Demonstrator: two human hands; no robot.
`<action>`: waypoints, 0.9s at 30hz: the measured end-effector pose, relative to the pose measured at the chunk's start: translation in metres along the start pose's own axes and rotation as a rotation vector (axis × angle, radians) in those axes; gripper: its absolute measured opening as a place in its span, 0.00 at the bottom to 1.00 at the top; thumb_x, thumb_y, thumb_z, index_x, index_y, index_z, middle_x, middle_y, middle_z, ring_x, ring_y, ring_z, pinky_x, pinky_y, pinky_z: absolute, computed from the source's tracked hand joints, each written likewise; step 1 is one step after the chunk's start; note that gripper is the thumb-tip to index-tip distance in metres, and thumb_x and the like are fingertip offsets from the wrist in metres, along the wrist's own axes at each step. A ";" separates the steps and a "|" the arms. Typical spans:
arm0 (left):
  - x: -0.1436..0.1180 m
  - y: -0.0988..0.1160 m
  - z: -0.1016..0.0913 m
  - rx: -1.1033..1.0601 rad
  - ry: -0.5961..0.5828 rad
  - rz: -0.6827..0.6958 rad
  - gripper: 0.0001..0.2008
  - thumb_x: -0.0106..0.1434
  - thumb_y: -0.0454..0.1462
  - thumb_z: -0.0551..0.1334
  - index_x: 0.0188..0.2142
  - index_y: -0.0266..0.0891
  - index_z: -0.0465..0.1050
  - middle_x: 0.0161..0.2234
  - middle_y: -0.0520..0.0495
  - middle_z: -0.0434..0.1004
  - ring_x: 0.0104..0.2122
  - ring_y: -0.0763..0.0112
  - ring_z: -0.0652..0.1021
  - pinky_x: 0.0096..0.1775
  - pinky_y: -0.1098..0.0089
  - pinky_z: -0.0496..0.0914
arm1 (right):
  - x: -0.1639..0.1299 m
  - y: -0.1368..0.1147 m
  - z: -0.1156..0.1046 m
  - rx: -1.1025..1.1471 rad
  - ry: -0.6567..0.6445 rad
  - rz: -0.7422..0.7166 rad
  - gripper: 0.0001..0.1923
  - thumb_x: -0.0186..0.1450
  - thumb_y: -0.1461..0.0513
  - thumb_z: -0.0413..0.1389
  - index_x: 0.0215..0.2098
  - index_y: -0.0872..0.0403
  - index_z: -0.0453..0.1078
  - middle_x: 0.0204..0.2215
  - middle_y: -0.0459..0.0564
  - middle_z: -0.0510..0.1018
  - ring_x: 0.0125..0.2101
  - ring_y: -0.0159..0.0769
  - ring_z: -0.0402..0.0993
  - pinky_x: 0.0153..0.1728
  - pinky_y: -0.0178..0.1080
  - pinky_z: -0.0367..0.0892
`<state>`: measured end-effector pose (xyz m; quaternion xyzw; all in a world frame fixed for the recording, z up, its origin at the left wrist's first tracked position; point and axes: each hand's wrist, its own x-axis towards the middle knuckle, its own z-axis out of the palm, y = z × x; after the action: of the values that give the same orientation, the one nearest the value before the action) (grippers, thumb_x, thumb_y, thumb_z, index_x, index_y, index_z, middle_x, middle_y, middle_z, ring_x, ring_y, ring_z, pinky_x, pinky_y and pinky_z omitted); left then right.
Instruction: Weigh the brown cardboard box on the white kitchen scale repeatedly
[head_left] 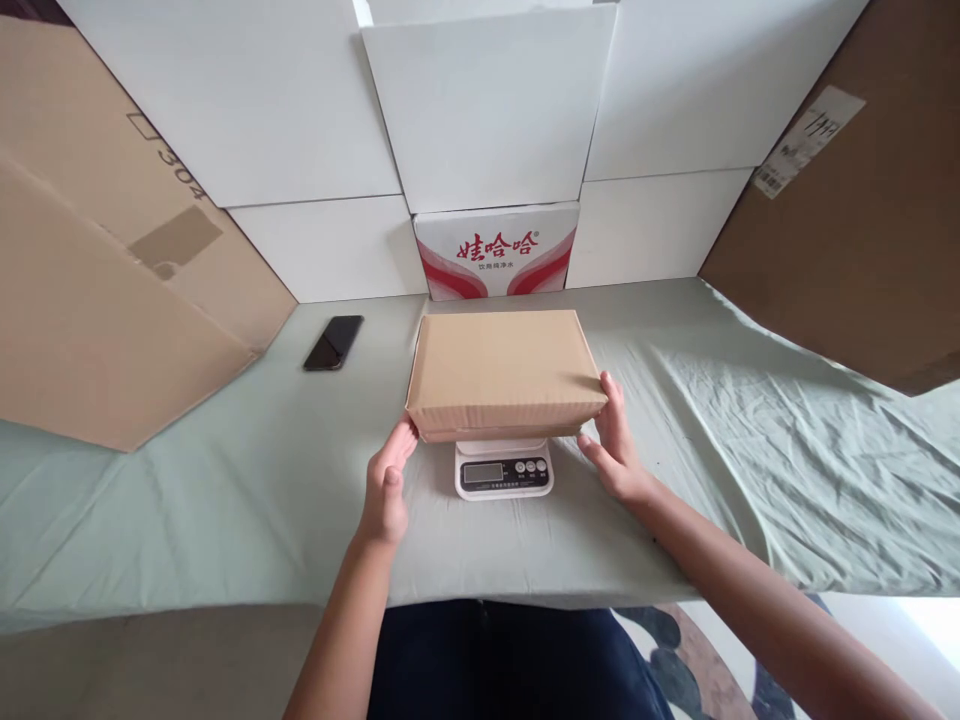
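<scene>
- Pale green cloth [225, 500] covers the table, with white panels [487, 110] standing along the back.
- At far left a large brown cardboard sheet [97, 300] leans over the table edge; a black smartphone [334, 342] lies flat just beside it.
- Left hand [386, 485] is open, fingertips touching the near left corner of the closed tan cardboard box [504, 372].
- That box rests on a small white digital kitchen scale [504, 470], overhanging it.
- Behind it stands a red-and-white printed carton [496, 250].
- Right hand [616, 440] lies open, flat against the box's right side.
- A dark brown cardboard sheet [862, 220] leans at far right.
</scene>
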<state>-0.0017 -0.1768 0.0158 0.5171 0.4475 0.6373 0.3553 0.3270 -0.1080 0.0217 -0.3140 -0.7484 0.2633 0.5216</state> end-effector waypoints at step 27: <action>0.011 0.021 -0.016 -0.080 0.264 0.061 0.38 0.68 0.67 0.51 0.63 0.51 0.77 0.71 0.43 0.69 0.73 0.48 0.64 0.72 0.48 0.59 | 0.032 0.008 -0.054 -0.111 0.441 0.183 0.38 0.71 0.42 0.44 0.77 0.29 0.41 0.70 0.51 0.64 0.68 0.59 0.68 0.59 0.67 0.72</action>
<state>-0.0190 -0.1770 0.0385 0.4275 0.4485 0.7277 0.2941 0.3711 -0.0748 0.0528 -0.4586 -0.5983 0.1928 0.6281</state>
